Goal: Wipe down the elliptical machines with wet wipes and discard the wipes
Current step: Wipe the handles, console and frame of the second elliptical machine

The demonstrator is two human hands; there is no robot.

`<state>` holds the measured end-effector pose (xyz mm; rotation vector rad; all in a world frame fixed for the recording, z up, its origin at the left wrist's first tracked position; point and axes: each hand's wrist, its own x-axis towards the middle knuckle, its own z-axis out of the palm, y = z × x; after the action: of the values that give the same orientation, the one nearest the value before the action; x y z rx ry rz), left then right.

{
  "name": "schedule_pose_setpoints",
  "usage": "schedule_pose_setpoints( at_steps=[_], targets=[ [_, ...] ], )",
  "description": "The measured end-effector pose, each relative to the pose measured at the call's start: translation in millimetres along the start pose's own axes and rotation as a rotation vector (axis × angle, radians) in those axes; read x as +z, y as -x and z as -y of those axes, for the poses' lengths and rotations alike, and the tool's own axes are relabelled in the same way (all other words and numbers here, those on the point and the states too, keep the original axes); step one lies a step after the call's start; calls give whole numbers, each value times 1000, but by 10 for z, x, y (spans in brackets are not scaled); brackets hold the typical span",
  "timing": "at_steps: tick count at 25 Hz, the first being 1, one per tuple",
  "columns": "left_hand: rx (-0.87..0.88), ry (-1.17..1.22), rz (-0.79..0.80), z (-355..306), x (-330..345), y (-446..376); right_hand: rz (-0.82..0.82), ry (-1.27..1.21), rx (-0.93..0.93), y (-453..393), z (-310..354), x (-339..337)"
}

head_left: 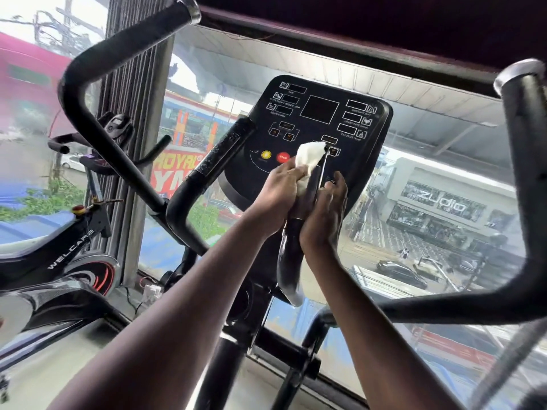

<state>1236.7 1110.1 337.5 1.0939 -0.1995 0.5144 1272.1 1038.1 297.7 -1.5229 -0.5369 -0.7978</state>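
Below the console point(313, 137), the left hand point(278, 196) clamps a white wipe point(309, 164) against the inner handlebar point(299, 232); the right hand point(324, 214), fingers spread flat, presses that bar just beside the wipe.

A gym on an upper floor. An elliptical point(319, 125) fills the centre of the frame, a spin bike point(68, 250) the lower left. Windows point(429, 173) overlook a street with shops.

Console point(322, 113) is showing smooth black plastic, slightly glossy. Wipe point(307, 159) is looking like soft white crumpled cloth or paper. Inner handlebar point(291, 253) is gleaming glossy black; outer handle point(130, 45) is showing matt foam-like grip with shiny metal cap.
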Motion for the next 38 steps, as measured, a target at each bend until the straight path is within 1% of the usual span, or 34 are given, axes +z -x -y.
schedule_pose_setpoints(
  at_steps=[2, 4, 6, 7, 8, 10, 11, 12, 14, 16, 18, 19, 20, 22, 23, 26, 27, 31, 35, 38],
  targets=[
    [-2, -84, -33, -9, 59, 39, 1, 18, -3, 14, 26, -17],
    [-104, -134, -81, 186, -46, 169, 6, 28, -6, 20, 51, -19],
    [-205, -34, -81, 379, -189, 359, 1, 53, 1, 22, 72, -29],
    [-212, 16, -66, 423, -226, 427, 2, 57, 23, 24, 66, -26],
    [-181, 52, -42, 436, -235, 454, 4, 61, 29, 24, 56, -22],
    [-35, 64, 36, 351, -191, 435, 3, 146, -42, 38, 43, -15],
    [26, 46, 54, 303, -143, 426, 8, 189, -78, 39, 22, -16],
    [49, 19, 42, 303, -108, 413, 39, 215, -71, 31, 30, -27],
    [20, -64, -16, 390, -109, 496, 159, 218, 76, 4, 114, -49],
    [-70, -76, -66, 621, -218, 663, 261, 228, 196, -14, 168, -69],
    [-107, -68, -3, 754, -314, 835, 296, 200, 233, -18, 167, -69],
    [-102, -74, 31, 753, -352, 861, 294, 193, 248, -21, 142, -55],
    [-91, -63, 29, 697, -362, 861, 293, 206, 253, -16, 143, -57],
    [-59, -14, -22, 528, -322, 823, 286, 219, 239, -21, 165, -70],
    [-31, -11, -22, 467, -285, 797, 274, 202, 239, -22, 176, -79],
    [10, -148, -13, 566, -216, 846, 278, 183, 253, 2, 184, -76],
    [8, -181, -13, 676, -229, 889, 273, 184, 251, 20, 197, -66],
    [-36, -156, -67, 971, -348, 1063, 256, 152, 271, 56, 173, -13],
    [-67, -112, -118, 866, -278, 984, 259, 157, 267, 79, 221, -37],
    [48, -86, -158, 846, -169, 965, 242, 145, 249, 43, 173, -26]
  ],
)
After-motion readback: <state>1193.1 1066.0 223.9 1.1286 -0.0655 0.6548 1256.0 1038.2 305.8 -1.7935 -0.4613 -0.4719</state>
